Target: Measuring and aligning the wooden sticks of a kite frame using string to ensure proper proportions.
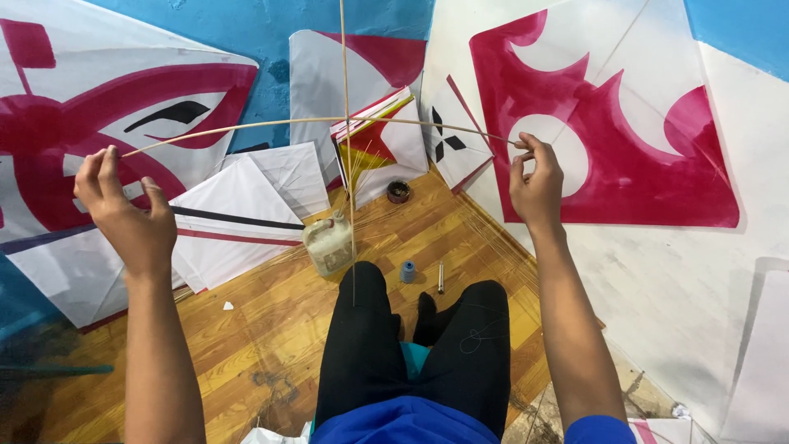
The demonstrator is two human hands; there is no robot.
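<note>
I hold a thin bamboo stick (271, 124) bent into a shallow bow across the view. My left hand (123, 210) pinches its left end and my right hand (536, 182) pinches its right end. A second thin stick (348, 148) runs upright and crosses the bowed one near the top centre; its lower end comes down to my knee. My legs in black trousers (362, 345) stretch out over the wooden floor below.
Large white and red paper kites lean on the blue wall at the left (123, 107), centre (378, 140) and right (608, 115). On the wooden floor (246, 329) stand a whitish plastic jug (327, 242), a small dark tin (399, 191), a blue thread spool (408, 271) and a small metal tool (440, 278).
</note>
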